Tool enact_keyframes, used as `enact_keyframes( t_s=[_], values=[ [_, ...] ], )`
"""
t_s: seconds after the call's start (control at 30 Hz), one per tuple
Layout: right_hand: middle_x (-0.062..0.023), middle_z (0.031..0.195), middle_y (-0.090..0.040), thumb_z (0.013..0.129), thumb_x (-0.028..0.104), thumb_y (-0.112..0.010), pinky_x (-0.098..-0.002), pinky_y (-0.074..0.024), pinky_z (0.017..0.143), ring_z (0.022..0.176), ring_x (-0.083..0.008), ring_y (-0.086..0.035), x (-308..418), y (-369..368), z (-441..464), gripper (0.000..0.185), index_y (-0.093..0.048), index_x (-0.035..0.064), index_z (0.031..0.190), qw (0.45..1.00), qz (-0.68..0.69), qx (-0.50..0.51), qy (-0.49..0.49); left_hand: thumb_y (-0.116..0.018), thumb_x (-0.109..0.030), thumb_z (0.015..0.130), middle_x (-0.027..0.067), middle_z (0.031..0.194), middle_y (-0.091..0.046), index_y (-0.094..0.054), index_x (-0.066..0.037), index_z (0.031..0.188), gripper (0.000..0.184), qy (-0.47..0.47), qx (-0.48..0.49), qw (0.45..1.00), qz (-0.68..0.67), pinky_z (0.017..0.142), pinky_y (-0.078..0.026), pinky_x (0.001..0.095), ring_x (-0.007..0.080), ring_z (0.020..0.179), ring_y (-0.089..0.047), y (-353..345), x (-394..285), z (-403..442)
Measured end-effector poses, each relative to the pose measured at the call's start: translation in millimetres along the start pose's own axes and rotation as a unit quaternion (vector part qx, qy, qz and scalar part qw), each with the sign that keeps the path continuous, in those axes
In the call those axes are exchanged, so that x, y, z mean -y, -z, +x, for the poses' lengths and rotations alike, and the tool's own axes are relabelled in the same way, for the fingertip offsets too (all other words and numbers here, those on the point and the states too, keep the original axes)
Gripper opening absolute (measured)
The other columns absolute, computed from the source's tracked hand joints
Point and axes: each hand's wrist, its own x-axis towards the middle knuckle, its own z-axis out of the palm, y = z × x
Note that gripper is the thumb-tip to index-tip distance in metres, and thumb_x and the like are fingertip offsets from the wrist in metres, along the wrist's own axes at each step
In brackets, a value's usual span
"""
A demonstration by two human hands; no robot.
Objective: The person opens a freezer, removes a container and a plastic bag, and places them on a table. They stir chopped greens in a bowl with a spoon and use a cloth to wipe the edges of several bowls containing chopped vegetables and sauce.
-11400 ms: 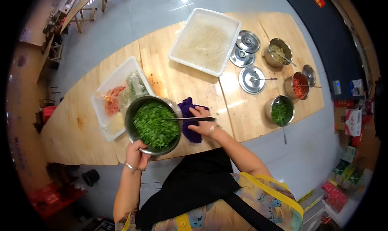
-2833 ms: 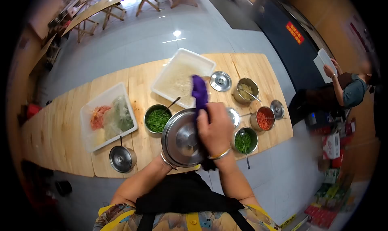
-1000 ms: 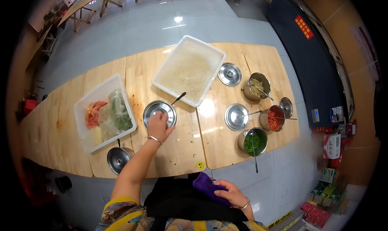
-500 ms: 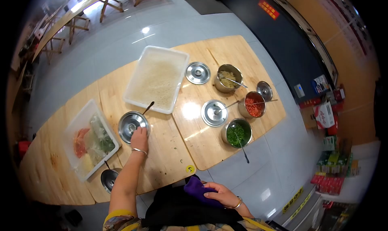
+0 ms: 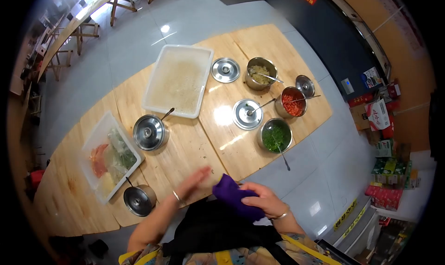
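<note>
My right hand [image 5: 265, 199] grips a bunched purple cloth [image 5: 234, 196] in front of my black apron. Just left of the cloth, over the table's near edge, my left hand [image 5: 194, 181] is blurred by motion, its fingers stretched out and nothing in them. Beyond it stands a lidded steel pot [image 5: 149, 132] with a dark spoon handle sticking out. Another lidded pot [image 5: 139, 200] with a handle is near the left front edge. On the right are open pots of chopped greens [image 5: 274, 136], red pieces [image 5: 292, 105] and pale yellowish food [image 5: 261, 73], each with a spoon.
A large white tray [image 5: 178, 82] with a pale grainy layer lies at the back of the wooden table [image 5: 185, 154]. Bagged foods fill a white bin [image 5: 111, 160] at left. Two loose lids [image 5: 225, 70] [image 5: 247, 114] lie by the pots; a third lid [image 5: 304, 85] is far right.
My left hand has let go of the lid on the pot of greens and moved back toward the cloth. My right hand has raised the cloth slightly. The camera view has shifted.
</note>
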Motion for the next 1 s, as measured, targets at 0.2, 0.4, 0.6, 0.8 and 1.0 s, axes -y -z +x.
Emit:
enact_keyframes(
  t_s=[0.2,0.4,0.6,0.8,1.0],
  values=[
    [-0.0078,0.086,-0.056,0.083,0.012,-0.052,-0.0274,-0.0426,0.073,0.079,-0.0188,-0.054,-15,-27,62,0.012,-0.050,0.0021,0.091,0.898,-0.376,0.048,0.225,-0.057,-0.042,0.082,0.0118,0.132,-0.038,-0.031,-0.008,0.132,0.065,0.043,0.039,0.968,-0.245,0.099,-0.033,0.0474,0.0258,0.121,-0.039,-114,-45,-57],
    [-0.0161,0.093,-0.057,0.086,0.018,-0.052,-0.0354,-0.0437,0.077,0.086,-0.0314,-0.055,17,-17,88,0.025,-0.049,0.0003,0.104,0.813,-0.472,0.228,0.253,-0.046,-0.031,0.089,0.0142,0.122,-0.048,-0.039,0.000,0.123,0.047,-0.051,-0.167,0.969,-0.172,0.099,-0.036,0.0365,0.0248,0.112,-0.048,-110,-31,-60],
    [-0.0136,0.095,-0.055,0.083,0.023,-0.055,-0.0341,-0.0456,0.076,0.085,-0.0270,-0.056,86,71,216,0.028,-0.054,0.0039,0.103,0.740,-0.637,0.020,0.215,-0.041,-0.030,0.084,0.0141,0.093,-0.061,-0.052,0.003,0.107,0.042,-0.016,-0.356,0.917,-0.181,0.081,-0.047,0.0350,0.0252,0.084,-0.060,-60,-4,-68],
    [-0.0187,0.125,-0.041,0.075,0.015,-0.055,-0.0407,-0.0391,0.093,0.111,-0.0355,-0.043,146,152,415,0.036,-0.051,0.0040,0.109,0.634,-0.673,-0.292,0.245,-0.041,-0.031,0.084,0.0142,0.092,-0.061,-0.052,0.003,0.106,0.042,0.002,-0.438,0.886,-0.151,0.081,-0.047,0.0350,0.0254,0.084,-0.060,-25,-17,-36],
    [-0.0174,0.116,-0.045,0.082,0.011,-0.046,-0.0376,-0.0406,0.090,0.104,-0.0333,-0.048,152,178,479,0.024,-0.055,0.0110,0.104,0.603,-0.688,-0.362,0.177,-0.040,-0.031,0.084,0.0143,0.092,-0.061,-0.052,0.003,0.105,0.042,0.031,-0.463,0.874,-0.143,0.080,-0.047,0.0350,0.0256,0.083,-0.059,-2,-24,-12]
  ],
)
